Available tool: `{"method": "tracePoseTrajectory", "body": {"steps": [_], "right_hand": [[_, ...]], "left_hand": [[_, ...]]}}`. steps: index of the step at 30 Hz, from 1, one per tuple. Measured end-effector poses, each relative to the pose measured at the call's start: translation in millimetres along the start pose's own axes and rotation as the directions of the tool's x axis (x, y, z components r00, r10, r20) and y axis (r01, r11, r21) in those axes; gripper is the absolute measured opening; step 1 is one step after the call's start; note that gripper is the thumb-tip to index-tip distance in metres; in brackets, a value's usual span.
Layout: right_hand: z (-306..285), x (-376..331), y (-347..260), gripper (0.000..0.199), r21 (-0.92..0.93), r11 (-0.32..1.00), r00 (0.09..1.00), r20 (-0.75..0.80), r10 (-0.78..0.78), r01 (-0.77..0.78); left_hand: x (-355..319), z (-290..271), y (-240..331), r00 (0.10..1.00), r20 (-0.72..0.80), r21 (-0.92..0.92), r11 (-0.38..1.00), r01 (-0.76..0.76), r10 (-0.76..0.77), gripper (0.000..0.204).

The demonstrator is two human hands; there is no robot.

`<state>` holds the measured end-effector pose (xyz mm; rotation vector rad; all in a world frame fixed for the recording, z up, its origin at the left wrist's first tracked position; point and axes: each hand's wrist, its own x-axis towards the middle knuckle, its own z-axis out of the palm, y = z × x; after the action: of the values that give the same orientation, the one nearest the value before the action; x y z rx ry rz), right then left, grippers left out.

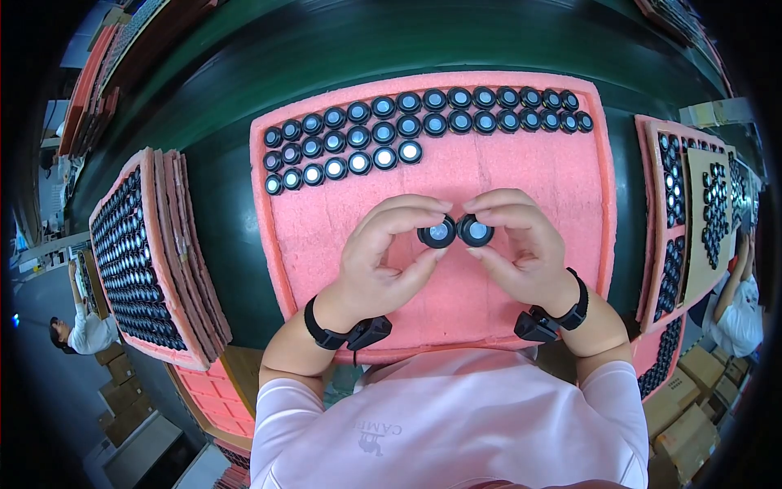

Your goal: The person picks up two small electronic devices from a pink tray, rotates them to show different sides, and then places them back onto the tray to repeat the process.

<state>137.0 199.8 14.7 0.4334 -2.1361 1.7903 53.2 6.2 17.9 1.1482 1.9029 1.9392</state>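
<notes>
- Pink foam tray with raised edges (529, 167), head view: it lies on a dark green surface (232, 228).
- Left hand (366, 257): pinches a black round part with a pale centre (439, 235) above the tray's bare near area.
- Right hand (533, 253): pinches a matching black round part (476, 232) just beside it; contact unclear.
- Rows of similar black parts (384, 107): these stand along the tray's far side.

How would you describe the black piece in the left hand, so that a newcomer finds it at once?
Start at the central pink foam tray. Over its bare area, the left hand pinches a black round piece. Unlike the pieces set in rows, it is held, left of the similar piece in the right hand.
</notes>
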Motion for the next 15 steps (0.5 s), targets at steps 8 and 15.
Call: {"method": "tracePoseTrajectory", "body": {"steps": [8,15], "right_hand": [[-2.9,2.1,-4.1,0.038,-0.043,0.999,0.999,-0.029,-0.012,0.011],[4.6,2.9,-1.7,0.029,0.081,0.997,0.994,-0.107,-0.006,0.015]], "left_hand": [[-1.3,3.2,-1.8,1.000,0.003,0.010,1.000,0.009,-0.009,0.039],[-7.2,5.2,2.0,0.999,-0.024,-0.068,0.997,0.041,-0.043,0.035]]}}
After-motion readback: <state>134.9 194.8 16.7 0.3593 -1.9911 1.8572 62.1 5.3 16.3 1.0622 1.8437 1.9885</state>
